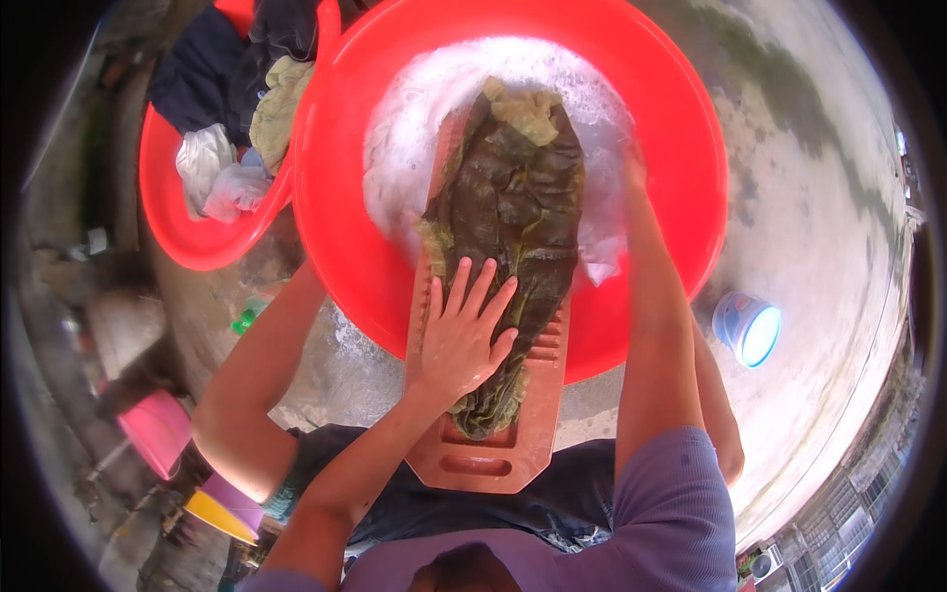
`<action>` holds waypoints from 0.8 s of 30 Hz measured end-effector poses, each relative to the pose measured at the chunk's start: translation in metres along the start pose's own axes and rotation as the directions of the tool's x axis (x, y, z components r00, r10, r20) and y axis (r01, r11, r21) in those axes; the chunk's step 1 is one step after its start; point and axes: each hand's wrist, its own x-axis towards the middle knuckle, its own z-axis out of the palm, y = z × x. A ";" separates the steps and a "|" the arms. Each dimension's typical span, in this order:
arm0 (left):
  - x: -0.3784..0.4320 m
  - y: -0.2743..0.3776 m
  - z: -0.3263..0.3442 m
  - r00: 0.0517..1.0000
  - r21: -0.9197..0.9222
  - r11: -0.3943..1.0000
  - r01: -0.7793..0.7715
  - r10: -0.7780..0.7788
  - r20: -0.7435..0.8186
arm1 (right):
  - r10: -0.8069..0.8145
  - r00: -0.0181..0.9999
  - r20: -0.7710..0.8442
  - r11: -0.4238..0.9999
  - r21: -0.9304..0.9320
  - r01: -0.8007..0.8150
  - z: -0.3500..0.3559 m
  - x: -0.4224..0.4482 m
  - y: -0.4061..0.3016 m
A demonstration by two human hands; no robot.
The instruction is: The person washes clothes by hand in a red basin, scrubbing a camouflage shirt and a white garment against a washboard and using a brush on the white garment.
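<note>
A wet, dark olive-green cloth garment [518,196] lies spread along a brown plastic washboard [510,462]. The board leans in a large red basin [340,192], its lower end by my lap. My left hand [462,337] rests flat on the garment's lower part, fingers spread, holding nothing. White suds and soaked pale cloth [396,170] fill the basin around the board's upper end. My right hand [635,166] is at the right side of the suds, blurred and partly hidden; whether it grips anything cannot be made out.
On the left, a smaller red basin [196,244] holds dark, pale-green and white clothes. A blue-and-white tub [743,329] sits on the concrete floor [799,244] to the right. Pink [157,433] and yellow-purple [226,510] plastic containers are at lower left. A green-capped item [248,318] is beside my leg.
</note>
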 end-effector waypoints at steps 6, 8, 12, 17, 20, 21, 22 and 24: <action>-0.005 -0.007 0.001 0.999 0.019 0.999 0.032 -0.032 -0.010 | 0.153 0.750 0.644 0.939 0.141 -0.313 0.004 -0.047 -0.077; -0.011 -0.006 -0.002 0.999 0.017 0.999 0.039 -0.039 -0.006 | 0.066 0.625 0.778 0.974 0.087 -0.211 0.005 -0.044 -0.129; -0.027 0.014 -0.006 0.999 -0.021 1.000 0.020 -0.019 0.038 | -0.139 0.956 0.257 0.718 -0.639 0.276 0.065 0.021 -0.076; -0.029 0.014 -0.005 0.999 -0.058 0.998 0.015 -0.013 0.032 | -0.008 0.937 0.350 0.762 -0.605 0.233 0.097 0.019 -0.064; -0.038 0.001 -0.002 0.998 -0.099 0.993 0.061 -0.061 0.002 | -0.190 0.815 0.547 0.844 -0.333 0.420 0.078 -0.064 -0.109; -0.042 -0.002 -0.001 0.997 -0.110 0.991 0.079 -0.080 -0.004 | -0.252 0.803 0.541 0.884 -0.208 0.418 0.066 -0.109 -0.131; -0.046 -0.005 0.001 0.997 -0.126 0.989 0.073 -0.073 0.006 | -0.151 0.717 0.680 0.869 -0.255 0.424 0.055 -0.154 -0.154; -0.055 -0.003 0.006 0.995 -0.176 0.980 0.092 -0.083 0.058 | -0.364 0.619 0.696 0.707 -0.227 0.670 0.057 -0.178 -0.154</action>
